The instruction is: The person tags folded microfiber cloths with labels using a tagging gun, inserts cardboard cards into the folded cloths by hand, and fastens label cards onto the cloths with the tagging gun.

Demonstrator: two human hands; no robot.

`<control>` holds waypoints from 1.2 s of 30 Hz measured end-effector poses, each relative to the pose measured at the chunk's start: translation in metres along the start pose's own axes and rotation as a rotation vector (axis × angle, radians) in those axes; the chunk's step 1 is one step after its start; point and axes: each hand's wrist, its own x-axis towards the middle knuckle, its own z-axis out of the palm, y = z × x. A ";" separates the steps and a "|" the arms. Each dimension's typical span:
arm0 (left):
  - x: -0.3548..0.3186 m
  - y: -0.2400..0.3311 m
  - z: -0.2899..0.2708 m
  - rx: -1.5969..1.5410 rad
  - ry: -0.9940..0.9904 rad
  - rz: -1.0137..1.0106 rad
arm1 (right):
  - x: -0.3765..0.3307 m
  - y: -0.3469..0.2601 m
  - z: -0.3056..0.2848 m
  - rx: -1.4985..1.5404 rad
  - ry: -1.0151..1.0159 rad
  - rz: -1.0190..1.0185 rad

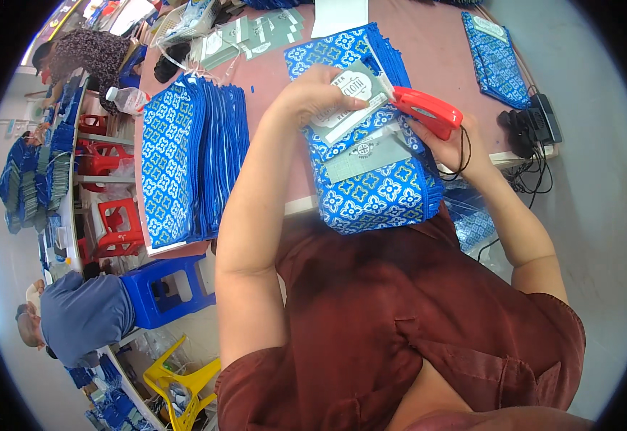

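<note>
My left hand [317, 93] pinches a grey-green paper tag [353, 97] against the top of a stack of blue-and-white patterned bags [371, 194] at the table's near edge. In my right hand [450, 144] is a red tagging gun [428, 111]; its tip points left and touches the tag. A black cord loops from the gun around my wrist. A second grey tag [367, 154] lies flat on the top bag.
A second tall stack of the same bags [187, 158] stands to the left on the pink table [428, 43]. More bags [496, 57], loose tags [256, 36] and black devices [532, 126] lie farther back. Other people, plus blue, red and yellow stools, are on the left.
</note>
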 end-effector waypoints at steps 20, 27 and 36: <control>-0.005 0.000 0.001 -0.007 -0.002 0.075 | 0.000 -0.008 0.002 -0.066 -0.017 -0.022; -0.013 0.006 0.002 -0.030 0.007 0.112 | 0.004 -0.005 0.002 -0.092 -0.062 -0.014; -0.017 0.007 0.013 0.212 0.160 0.212 | 0.004 -0.002 0.004 -0.162 -0.071 0.037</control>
